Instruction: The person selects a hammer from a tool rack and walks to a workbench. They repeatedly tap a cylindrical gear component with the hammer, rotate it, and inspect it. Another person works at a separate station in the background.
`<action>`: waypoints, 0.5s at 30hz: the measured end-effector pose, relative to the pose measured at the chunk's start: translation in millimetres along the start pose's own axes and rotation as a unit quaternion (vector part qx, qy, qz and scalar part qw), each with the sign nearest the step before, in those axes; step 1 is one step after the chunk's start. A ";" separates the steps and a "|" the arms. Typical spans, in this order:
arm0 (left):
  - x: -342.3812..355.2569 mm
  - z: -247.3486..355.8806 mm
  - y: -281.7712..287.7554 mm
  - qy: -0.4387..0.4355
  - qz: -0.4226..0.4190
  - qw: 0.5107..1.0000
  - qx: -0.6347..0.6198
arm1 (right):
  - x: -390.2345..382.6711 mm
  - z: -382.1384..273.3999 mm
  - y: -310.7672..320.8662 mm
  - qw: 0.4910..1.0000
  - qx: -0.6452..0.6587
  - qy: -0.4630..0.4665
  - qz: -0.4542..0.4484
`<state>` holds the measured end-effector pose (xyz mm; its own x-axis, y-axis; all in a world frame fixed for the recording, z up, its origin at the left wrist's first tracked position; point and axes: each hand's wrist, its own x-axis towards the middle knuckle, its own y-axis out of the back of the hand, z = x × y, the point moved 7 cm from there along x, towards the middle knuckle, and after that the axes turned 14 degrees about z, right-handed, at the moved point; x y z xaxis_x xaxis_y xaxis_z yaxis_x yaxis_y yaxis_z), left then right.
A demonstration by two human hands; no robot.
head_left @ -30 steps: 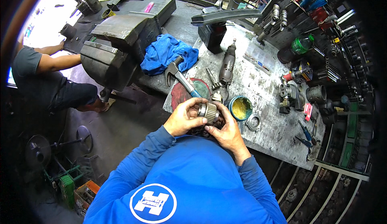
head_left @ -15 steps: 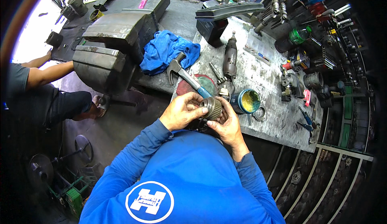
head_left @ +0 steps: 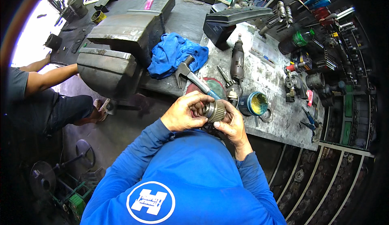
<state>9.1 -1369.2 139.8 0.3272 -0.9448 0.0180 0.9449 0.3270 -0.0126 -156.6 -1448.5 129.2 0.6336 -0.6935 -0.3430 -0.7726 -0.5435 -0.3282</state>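
A toothed metal gear (head_left: 217, 110) with a smooth collar is held up in front of my chest, close to the bench's front edge. My right hand (head_left: 231, 125) grips its toothed side, with the thumb across the teeth. The fingers of my left hand (head_left: 184, 112) curl at the collar end, thumb below it; what lies inside these fingers is partly hidden. Just beyond my hands a claw hammer (head_left: 196, 79) with a blue grip rests head-first toward the blue cloth (head_left: 174, 54). To the right stands an open tub (head_left: 253, 103) of yellowish grease.
A large vise (head_left: 109, 71) sits at the left, with another person's arm (head_left: 52, 79) behind it. On the metal bench (head_left: 279, 119) lie a rotary tool (head_left: 238, 61), a ring (head_left: 266, 115) and pliers (head_left: 310, 119). Below the bench is a slatted rack (head_left: 320, 176) of parts.
The gear has tilted and its collar end now faces more toward my left fingers, which have closed in around that end. The bench and its objects appear shifted slightly right in view.
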 end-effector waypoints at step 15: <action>5.9 -4.5 -0.4 -0.001 0.043 0.995 -0.094 | 8.8 -11.3 -0.9 0.998 -0.060 0.018 0.013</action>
<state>10.6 -1374.9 135.4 0.4062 -0.9137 0.0101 0.8960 0.3961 -0.2007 -150.8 -1459.4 136.4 0.6133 -0.7234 -0.3171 -0.7892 -0.5765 -0.2115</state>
